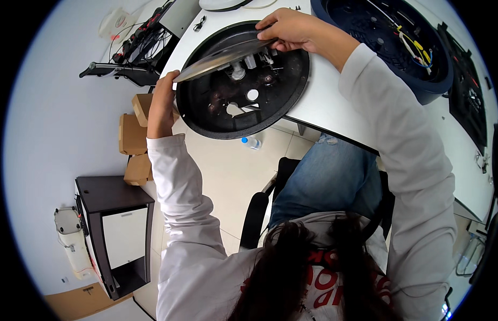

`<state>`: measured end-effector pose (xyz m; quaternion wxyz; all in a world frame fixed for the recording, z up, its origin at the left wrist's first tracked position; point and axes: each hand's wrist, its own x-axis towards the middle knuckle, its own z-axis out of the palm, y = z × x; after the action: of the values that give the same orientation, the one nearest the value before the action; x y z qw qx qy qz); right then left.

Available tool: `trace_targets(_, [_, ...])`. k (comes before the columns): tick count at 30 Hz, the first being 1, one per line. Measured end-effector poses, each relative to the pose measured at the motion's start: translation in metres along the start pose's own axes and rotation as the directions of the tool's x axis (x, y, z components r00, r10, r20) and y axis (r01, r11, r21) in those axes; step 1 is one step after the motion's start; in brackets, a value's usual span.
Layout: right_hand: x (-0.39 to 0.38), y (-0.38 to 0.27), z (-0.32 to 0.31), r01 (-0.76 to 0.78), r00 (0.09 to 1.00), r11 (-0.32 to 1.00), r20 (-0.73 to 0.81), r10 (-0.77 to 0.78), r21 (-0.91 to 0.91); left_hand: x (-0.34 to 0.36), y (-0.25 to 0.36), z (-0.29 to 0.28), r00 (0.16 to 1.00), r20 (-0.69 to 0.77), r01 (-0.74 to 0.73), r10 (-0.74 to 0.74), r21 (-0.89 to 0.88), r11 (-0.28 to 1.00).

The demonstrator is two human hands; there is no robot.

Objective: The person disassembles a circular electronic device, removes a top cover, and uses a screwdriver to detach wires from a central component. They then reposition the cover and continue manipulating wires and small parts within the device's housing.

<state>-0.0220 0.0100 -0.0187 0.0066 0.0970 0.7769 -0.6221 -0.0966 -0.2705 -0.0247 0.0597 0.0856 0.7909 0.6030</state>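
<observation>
Free room over near part of black pan (281, 96), tilted disc (222, 59) barring middle

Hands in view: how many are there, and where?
2: the left hand at the left edge of the tilted disc, the right hand at its right edge, above the black pan. No others show.

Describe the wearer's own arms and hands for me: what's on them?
The left sleeve and right sleeve are long, loose, white and wrinkled, with no markings showing. The left one ends near the wrist, the right one farther back. The left hand and right hand are ungloved.
</observation>
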Motion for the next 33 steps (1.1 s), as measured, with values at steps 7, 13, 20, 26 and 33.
trace_targets(7, [0.023,-0.003,0.004,-0.082,0.994,0.990,0.077,0.073,0.114,0.008,-0.001,-0.011,1.000,0.026,0.007,-0.009,0.100,0.995])
trace_targets(13, [0.021,-0.004,0.004,-0.139,0.987,0.988,0.088,0.132,0.074,0.011,-0.008,-0.015,0.997,0.075,0.021,-0.032,0.145,0.989])
trace_targets(20, [0.001,-0.003,0.008,-0.066,0.992,0.995,0.102,0.074,-0.079,0.011,-0.027,-0.018,0.997,0.078,-0.020,0.010,0.123,0.992])
trace_targets(26, [-0.001,0.004,0.010,-0.015,0.996,1.000,0.083,0.016,-0.013,0.010,-0.026,-0.013,0.981,0.089,-0.196,0.175,0.385,0.902])
trace_targets(33, [0.010,0.011,0.006,0.017,0.997,0.999,0.072,-0.020,0.048,0.015,-0.048,-0.007,0.993,-0.050,-0.102,0.111,0.155,0.983])
